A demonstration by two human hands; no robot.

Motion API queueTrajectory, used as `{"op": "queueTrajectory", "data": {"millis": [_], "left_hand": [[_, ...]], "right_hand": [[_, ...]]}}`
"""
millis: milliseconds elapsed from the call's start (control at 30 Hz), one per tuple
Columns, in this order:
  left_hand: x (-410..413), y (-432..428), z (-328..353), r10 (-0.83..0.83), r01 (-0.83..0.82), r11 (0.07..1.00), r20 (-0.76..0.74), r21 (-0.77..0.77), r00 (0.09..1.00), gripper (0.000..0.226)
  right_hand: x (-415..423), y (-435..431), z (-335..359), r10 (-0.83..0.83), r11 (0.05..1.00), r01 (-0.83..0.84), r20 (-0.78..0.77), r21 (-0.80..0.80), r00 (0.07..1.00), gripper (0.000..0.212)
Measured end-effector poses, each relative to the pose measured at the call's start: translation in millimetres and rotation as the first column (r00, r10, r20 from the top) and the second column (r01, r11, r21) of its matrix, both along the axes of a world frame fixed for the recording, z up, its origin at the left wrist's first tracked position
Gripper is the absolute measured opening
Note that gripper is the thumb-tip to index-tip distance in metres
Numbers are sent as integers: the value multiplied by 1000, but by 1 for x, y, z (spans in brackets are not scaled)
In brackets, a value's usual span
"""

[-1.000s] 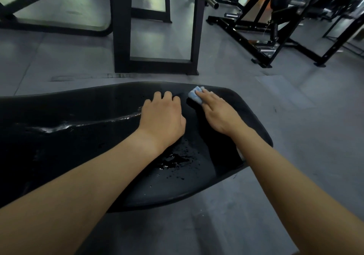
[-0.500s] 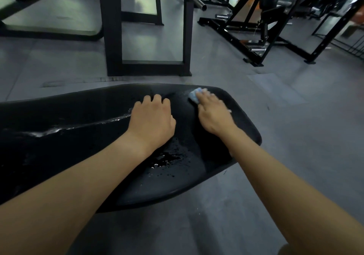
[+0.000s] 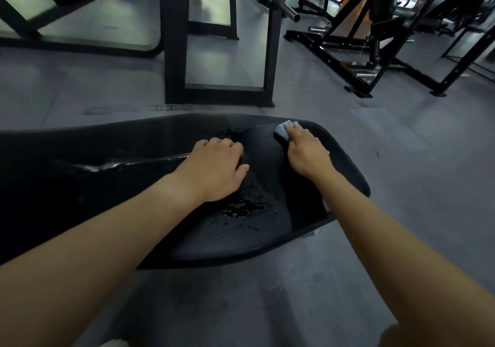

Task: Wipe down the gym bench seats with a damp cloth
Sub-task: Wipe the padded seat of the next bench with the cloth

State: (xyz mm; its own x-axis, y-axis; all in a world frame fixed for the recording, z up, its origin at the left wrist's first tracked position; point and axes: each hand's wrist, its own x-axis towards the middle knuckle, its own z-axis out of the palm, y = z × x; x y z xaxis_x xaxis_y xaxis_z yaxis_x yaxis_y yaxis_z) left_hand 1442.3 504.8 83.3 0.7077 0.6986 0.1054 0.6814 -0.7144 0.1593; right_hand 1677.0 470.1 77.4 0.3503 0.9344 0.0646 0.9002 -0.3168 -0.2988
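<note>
Two bare forearms come in from the bottom edge. The left hand rests palm-down on the black bench seat, fingers loosely bent, holding nothing. Just near of it sits a patch of water drops, and a wet streak runs off to the left. The right hand lies further out, fingers mostly straight, pressing the blue cloth onto the seat by its far edge. Beyond that there's grey floor, a black rack frame and more machines
</note>
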Motion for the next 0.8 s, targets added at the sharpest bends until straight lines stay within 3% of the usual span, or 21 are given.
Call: {"op": "queueTrajectory", "data": {"millis": [100, 333, 433, 567, 633, 700, 800], "left_hand": [[-17, 2, 1, 2, -2, 1000, 21, -4, 1000, 46], [-43, 8, 6, 128, -128, 991, -3, 49, 992, 44], [-47, 7, 6, 137, -137, 990, -15, 32, 990, 44], [-50, 4, 5, 114, -115, 993, -48, -6, 992, 49], [-50, 4, 4, 105, -105, 994, -48, -11, 993, 49], [-52, 7, 4, 102, -102, 995, -34, -9, 994, 48], [-51, 11, 4, 99, -99, 995, -12, 10, 995, 46]], "right_hand": [[-32, -1, -3, 109, 994, -108, 64, -13, 992, 56], [-82, -3, 4, 402, 914, -403, -28, -52, 915, 51], [-62, 12, 4, 314, 947, -317, -50, -53, 948, 51], [-28, 25, 2, -11, 1000, 11, -39, 14, 999, 52], [-26, 30, 0, -99, 995, 99, -1, 30, 995, 51], [-37, 39, -3, -61, 998, 60, 50, 34, 997, 49], [-63, 49, -3, 125, 992, -125, 38, -10, 991, 51]]}}
